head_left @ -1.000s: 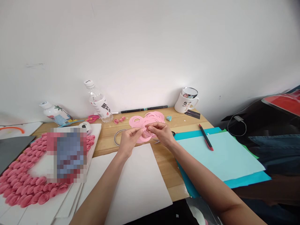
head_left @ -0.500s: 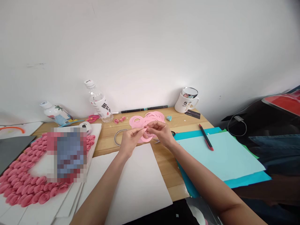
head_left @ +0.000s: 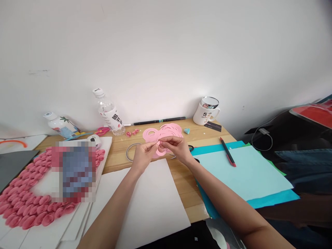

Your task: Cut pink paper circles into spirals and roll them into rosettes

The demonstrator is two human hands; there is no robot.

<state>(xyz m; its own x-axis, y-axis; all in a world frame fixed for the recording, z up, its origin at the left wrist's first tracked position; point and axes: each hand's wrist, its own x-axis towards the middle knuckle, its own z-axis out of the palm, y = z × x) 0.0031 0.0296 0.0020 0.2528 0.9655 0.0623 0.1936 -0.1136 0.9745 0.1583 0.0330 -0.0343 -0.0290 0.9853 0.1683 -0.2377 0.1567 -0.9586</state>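
My left hand (head_left: 143, 155) and my right hand (head_left: 177, 148) meet at their fingertips, pinching a small piece of pink paper (head_left: 159, 142) between them. Just behind the hands lies a pile of pink paper spirals (head_left: 169, 130) on the wooden table (head_left: 118, 150). Scissors (head_left: 191, 148) are partly hidden by the right hand and wrist. A grey ring (head_left: 129, 154) lies left of my left hand. Small rolled pink flowers (head_left: 135, 131) and a teal paper piece (head_left: 187, 131) sit near the pile.
At the left, rolled pink flowers (head_left: 40, 218) cover a white board. White sheets (head_left: 155, 207) lie under my forearms. Blue paper (head_left: 243, 173) with a pen (head_left: 228, 152) is at the right. A bottle (head_left: 111, 116), a white bottle (head_left: 61, 126) and a mug (head_left: 204, 114) stand by the wall.
The fingers of my right hand have shifted slightly left and curled more over the pink piece. My left hand has barely moved.
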